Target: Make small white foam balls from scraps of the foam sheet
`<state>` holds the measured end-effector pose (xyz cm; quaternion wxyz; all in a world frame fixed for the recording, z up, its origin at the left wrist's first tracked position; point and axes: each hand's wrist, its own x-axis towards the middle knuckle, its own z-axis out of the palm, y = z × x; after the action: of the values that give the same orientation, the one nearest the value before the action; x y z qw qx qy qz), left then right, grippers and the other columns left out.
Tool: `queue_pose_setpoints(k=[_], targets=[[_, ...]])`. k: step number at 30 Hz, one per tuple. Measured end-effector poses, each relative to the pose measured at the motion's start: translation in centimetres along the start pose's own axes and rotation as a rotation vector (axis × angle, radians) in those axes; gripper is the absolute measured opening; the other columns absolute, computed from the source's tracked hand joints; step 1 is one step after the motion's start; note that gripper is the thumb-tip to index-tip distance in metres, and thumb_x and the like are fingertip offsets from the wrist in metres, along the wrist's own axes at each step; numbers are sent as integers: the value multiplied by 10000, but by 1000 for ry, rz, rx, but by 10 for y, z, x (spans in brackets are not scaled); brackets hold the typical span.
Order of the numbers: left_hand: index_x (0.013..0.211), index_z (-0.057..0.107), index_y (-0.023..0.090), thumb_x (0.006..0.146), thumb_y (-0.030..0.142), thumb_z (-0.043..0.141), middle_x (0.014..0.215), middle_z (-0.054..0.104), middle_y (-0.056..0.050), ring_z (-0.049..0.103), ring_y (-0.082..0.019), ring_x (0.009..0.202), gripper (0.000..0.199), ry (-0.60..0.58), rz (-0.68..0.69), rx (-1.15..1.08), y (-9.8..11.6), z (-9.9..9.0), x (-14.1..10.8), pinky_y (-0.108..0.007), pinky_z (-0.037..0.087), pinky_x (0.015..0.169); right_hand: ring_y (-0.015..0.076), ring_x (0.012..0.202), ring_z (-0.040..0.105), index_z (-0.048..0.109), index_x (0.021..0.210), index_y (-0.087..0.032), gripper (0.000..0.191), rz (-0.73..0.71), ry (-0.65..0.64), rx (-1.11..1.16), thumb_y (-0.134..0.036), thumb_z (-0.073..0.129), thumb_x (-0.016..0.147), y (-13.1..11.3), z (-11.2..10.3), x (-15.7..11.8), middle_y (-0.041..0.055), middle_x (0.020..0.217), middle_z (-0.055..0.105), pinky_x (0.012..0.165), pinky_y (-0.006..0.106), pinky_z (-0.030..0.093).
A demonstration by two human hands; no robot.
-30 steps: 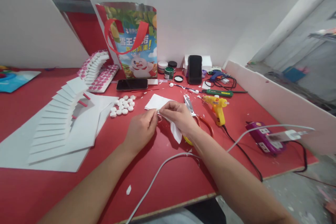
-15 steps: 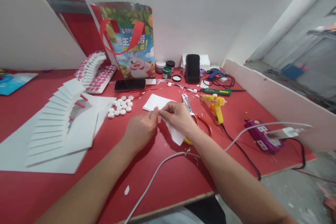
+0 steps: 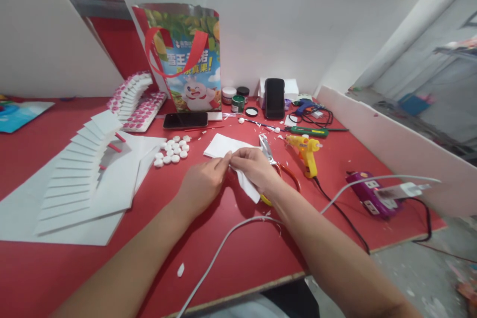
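Note:
My left hand (image 3: 205,179) and my right hand (image 3: 251,166) meet at the fingertips above the middle of the table. Both are closed in a pinch on a thin, soft white paper sheet (image 3: 246,185), which hangs down below my right hand; the pinched part is hidden by the fingers. Just behind them lies a flat, folded white paper (image 3: 218,145). Scissors (image 3: 290,176) with orange and yellow handles rest beside and partly under my right wrist. Left of the hands sits a cluster of small round white pieces (image 3: 172,150).
A yellow glue gun (image 3: 307,154) lies to the right, its cord running toward a purple power strip (image 3: 372,194). A pale cable (image 3: 227,246) crosses the table's front. White fanned panels (image 3: 72,171) stand at left. Behind are a phone (image 3: 185,120), paint jars (image 3: 237,103) and a printed bag (image 3: 194,69).
Both hands have shifted slightly right in the view, still pinched together on the paper. The hanging part of the sheet looks a little more folded. The objects around stay in place.

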<state>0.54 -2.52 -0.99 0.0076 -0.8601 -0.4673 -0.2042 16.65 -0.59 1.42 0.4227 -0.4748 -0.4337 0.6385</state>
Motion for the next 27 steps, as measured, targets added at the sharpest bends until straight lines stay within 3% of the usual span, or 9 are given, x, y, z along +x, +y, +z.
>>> queue_pose_setpoints(k=[4,6,9,12,14,17,22,24,27], targets=[[1250,650,119,958,254,449,1149,732,-156,708,-247,953,379,125,-131,-373,2,-8,2,-336,550,791,83,523,472,597,627,-161,119,-44,-29,-35,-228,695,629,0,0,1,-35,553,578,531,227,340],[1231,656,121,927,317,517,1022,755,-120,703,-202,768,387,90,-286,-596,5,-13,3,-292,542,671,90,537,498,606,656,-163,96,-66,-20,-77,-219,683,650,-1,-1,1,-26,584,603,541,231,358],[1203,656,130,908,424,553,733,700,-33,571,-133,480,430,2,-491,-875,8,-18,6,-251,447,475,111,606,577,618,696,-158,47,-113,-33,-121,-192,651,697,-2,-2,1,-3,642,647,613,246,429],[1090,690,148,902,443,564,575,570,31,478,-105,418,372,-3,-540,-1035,10,-17,7,-234,400,438,134,664,628,608,719,-162,46,-186,-78,-196,-189,629,750,-1,-3,2,7,664,667,686,273,474],[1039,702,157,895,418,580,588,554,31,474,-103,453,321,18,-535,-1106,9,-14,7,-228,404,447,139,675,632,606,735,-169,55,-255,-90,-303,-194,612,784,1,-4,2,12,687,680,696,281,476],[1021,710,167,900,390,584,655,586,14,500,-111,523,284,72,-520,-1092,7,-10,5,-230,423,486,132,672,609,617,769,-174,65,-361,-61,-478,-193,590,824,2,-4,1,18,730,691,669,266,452],[918,717,178,943,338,528,737,652,-6,567,-139,645,248,146,-390,-811,4,-8,4,-268,463,646,116,636,543,612,773,-175,60,-447,0,-668,-176,602,832,0,-1,-3,3,714,664,631,247,404],[889,707,178,948,312,517,785,676,-16,591,-153,704,239,186,-348,-726,3,-9,4,-278,462,693,118,617,542,598,759,-177,98,-374,12,-593,-220,624,843,-3,-2,-3,-2,693,642,613,245,408],[921,694,179,964,297,492,777,663,-12,600,-161,731,237,196,-318,-716,2,-10,5,-279,462,711,140,572,579,563,815,-181,213,-67,-28,-237,-355,554,938,-9,-6,0,9,659,631,602,272,470]])
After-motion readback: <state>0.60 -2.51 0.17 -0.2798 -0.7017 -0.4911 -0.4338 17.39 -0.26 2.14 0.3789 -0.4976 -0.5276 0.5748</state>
